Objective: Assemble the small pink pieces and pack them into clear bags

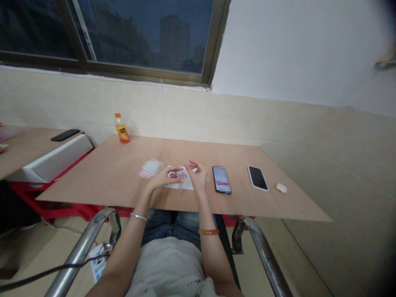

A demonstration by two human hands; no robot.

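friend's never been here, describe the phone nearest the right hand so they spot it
On the wooden table, look just right of the right hand for a dark-edged phone. Its screen is lit; that of the white-edged phone farther right is dark.

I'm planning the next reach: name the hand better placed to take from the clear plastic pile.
Probably the left hand: it is just beside the clear plastic pile, while the right hand is farther off, nearer the lit phone. Whether the left grips anything is unclear.

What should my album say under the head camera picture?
Two bare hands at a white sheet on a brown table, with an orange-capped bottle near the wall.
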